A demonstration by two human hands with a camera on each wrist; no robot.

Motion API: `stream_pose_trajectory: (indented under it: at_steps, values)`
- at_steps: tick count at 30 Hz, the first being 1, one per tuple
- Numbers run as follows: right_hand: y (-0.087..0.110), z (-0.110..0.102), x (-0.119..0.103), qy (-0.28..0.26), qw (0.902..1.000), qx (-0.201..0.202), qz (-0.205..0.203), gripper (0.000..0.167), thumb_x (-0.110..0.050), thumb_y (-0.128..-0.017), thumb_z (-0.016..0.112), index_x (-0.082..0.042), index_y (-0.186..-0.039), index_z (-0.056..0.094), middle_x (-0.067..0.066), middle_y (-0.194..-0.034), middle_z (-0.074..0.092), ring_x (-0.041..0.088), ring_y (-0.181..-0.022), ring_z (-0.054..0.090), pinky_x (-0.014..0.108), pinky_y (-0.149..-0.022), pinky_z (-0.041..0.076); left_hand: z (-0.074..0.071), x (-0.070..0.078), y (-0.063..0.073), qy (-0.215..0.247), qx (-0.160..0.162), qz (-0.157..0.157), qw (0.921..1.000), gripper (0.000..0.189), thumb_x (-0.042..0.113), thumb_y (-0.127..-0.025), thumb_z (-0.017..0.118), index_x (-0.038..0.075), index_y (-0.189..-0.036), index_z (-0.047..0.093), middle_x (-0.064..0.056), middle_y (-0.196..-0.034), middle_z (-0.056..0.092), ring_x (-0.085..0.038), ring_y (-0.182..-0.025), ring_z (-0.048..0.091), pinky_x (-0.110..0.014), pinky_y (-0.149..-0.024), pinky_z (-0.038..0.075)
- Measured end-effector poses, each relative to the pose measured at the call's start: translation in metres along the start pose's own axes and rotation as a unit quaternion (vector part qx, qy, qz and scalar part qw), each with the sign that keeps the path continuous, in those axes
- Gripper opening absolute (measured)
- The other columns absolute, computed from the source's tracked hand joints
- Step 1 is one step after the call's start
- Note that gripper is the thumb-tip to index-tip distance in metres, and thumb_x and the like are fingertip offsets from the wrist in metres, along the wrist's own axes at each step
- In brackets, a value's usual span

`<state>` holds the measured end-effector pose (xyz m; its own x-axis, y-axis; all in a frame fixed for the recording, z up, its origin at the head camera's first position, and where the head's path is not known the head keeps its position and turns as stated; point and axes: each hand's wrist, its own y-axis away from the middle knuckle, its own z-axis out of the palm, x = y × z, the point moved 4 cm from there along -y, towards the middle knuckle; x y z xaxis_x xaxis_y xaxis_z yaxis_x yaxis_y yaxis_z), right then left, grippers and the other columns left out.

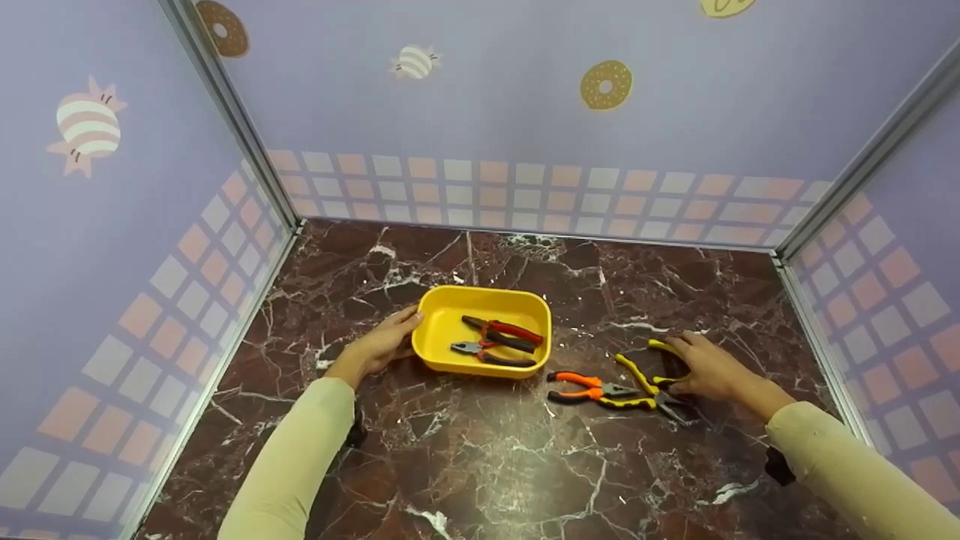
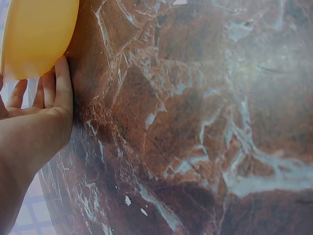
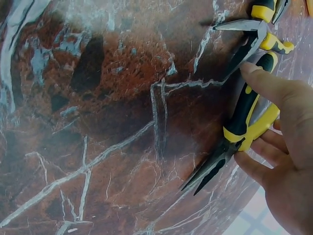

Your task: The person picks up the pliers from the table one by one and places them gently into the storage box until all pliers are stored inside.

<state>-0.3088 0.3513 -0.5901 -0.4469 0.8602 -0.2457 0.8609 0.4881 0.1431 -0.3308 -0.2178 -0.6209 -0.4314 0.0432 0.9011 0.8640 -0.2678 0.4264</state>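
Observation:
My left hand (image 1: 384, 339) holds the left end of a yellow plastic tub (image 1: 480, 295), its fingertips against the outer wall (image 2: 41, 36). Inside lie two pairs of pliers with red and black handles, one pair (image 1: 517, 330) behind the other (image 1: 491, 354). My right hand (image 1: 705, 365) grips long-nose pliers with yellow and black handles (image 3: 244, 110), thumb on one side and fingers on the other; their jaws point away from the palm. Beside it, a second yellow-and-black pair (image 1: 637, 373) lies with handles spread, close against orange-and-black pliers (image 1: 581, 388).
Everything stands on a dark red marbled surface (image 1: 480, 457) with white veins. Lilac panels printed with sweets and squares enclose it at the back (image 1: 495, 112), left (image 1: 150, 225) and right (image 1: 892, 247), joined by metal corner posts (image 1: 247, 142).

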Motion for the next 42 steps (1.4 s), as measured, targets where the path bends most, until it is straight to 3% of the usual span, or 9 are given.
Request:
stream_pose_trajectory:
  at_steps: [5, 12, 23, 34, 42]
  values:
    - [0.001, -0.002, -0.001, 0.006, 0.9997, 0.021, -0.015, 0.08, -0.027, -0.083, 0.093, 0.008, -0.144, 0.056, 0.035, -0.136, 0.054, 0.055, -0.123, 0.056, 0.069, -0.098, 0.049, 0.0, 0.002, -0.001, 0.002, -0.001, 0.003, 1.0, 0.065, 0.036, -0.116, 0.045, 0.014, -0.171, 0.019, -0.018, -0.168, 0.037, -0.034, -0.148, 0.045, -0.052, -0.118, 0.043]
    - [0.001, -0.004, -0.005, 0.018, 0.9972, 0.051, -0.052, 0.064, -0.019, -0.081, 0.094, 0.005, -0.132, 0.062, 0.021, -0.113, 0.058, 0.039, -0.1, 0.06, 0.06, -0.082, 0.053, -0.001, 0.0, -0.003, 0.007, 0.005, -0.002, 1.0, 0.066, 0.038, -0.115, 0.047, 0.015, -0.171, 0.021, -0.017, -0.167, 0.038, -0.033, -0.147, 0.046, -0.052, -0.118, 0.044]
    - [0.002, -0.002, -0.005, 0.055, 0.9951, 0.057, -0.06, 0.053, -0.018, -0.084, 0.091, 0.001, -0.122, 0.061, 0.022, -0.112, 0.06, 0.044, -0.104, 0.061, 0.063, -0.086, 0.053, -0.001, 0.0, 0.0, 0.006, 0.002, -0.002, 1.0, 0.067, 0.039, -0.115, 0.047, 0.015, -0.171, 0.02, -0.017, -0.165, 0.04, -0.033, -0.147, 0.047, -0.051, -0.118, 0.043]
    - [0.004, -0.009, -0.01, 0.066, 0.9952, 0.053, -0.05, 0.059, -0.018, -0.088, 0.088, 0.005, -0.135, 0.061, 0.029, -0.12, 0.059, 0.047, -0.106, 0.059, 0.064, -0.088, 0.054, -0.001, -0.002, -0.001, 0.013, 0.003, -0.003, 0.9999, 0.068, 0.037, -0.115, 0.047, 0.013, -0.171, 0.018, -0.019, -0.166, 0.038, -0.033, -0.147, 0.047, -0.051, -0.118, 0.043]
    - [0.002, -0.011, -0.017, 0.073, 0.9914, 0.078, -0.077, 0.056, -0.015, -0.083, 0.092, 0.002, -0.128, 0.064, 0.022, -0.111, 0.059, 0.044, -0.101, 0.06, 0.064, -0.087, 0.053, -0.002, -0.002, -0.003, 0.013, 0.0, -0.002, 0.9999, 0.067, 0.036, -0.115, 0.047, 0.012, -0.171, 0.018, -0.019, -0.167, 0.036, -0.035, -0.149, 0.044, -0.052, -0.119, 0.042]
